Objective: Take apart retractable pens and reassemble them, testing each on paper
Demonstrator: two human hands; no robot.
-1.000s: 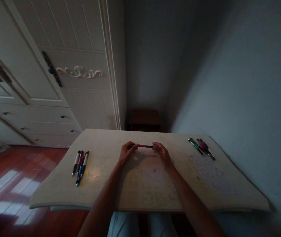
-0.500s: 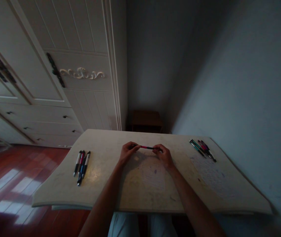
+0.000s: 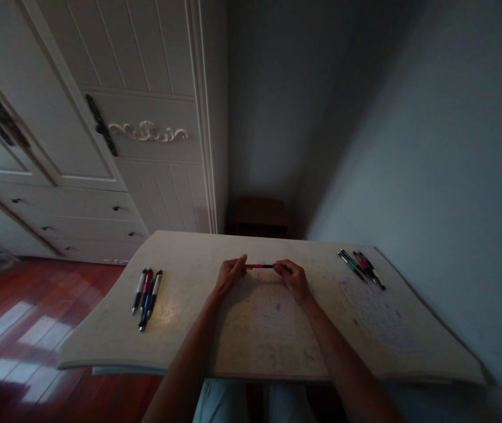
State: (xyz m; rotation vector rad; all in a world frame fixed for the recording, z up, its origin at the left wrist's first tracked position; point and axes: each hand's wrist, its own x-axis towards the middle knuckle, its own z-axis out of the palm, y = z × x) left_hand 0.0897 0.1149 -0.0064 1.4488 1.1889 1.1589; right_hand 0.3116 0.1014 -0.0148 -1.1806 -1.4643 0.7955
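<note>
A red and black pen lies level between my two hands, above the far middle of the table. My left hand is closed at its red end, with the thumb raised along it. The fingertips of my right hand pinch the black end and hide its tip. To the left, several pens with white, red and blue barrels lie in a group on the table. Another group of pens, green, red and dark, rests near the right edge.
The pale table has scribbled marks on its right side and around its middle. A white wardrobe stands beyond it on the left. A blue-grey wall runs along the right. A low brown box-like piece sits behind.
My left thumb has lifted and the left grip has shifted on the pen, showing more of its red end. My right hand keeps its pinch in nearly the same spot.
</note>
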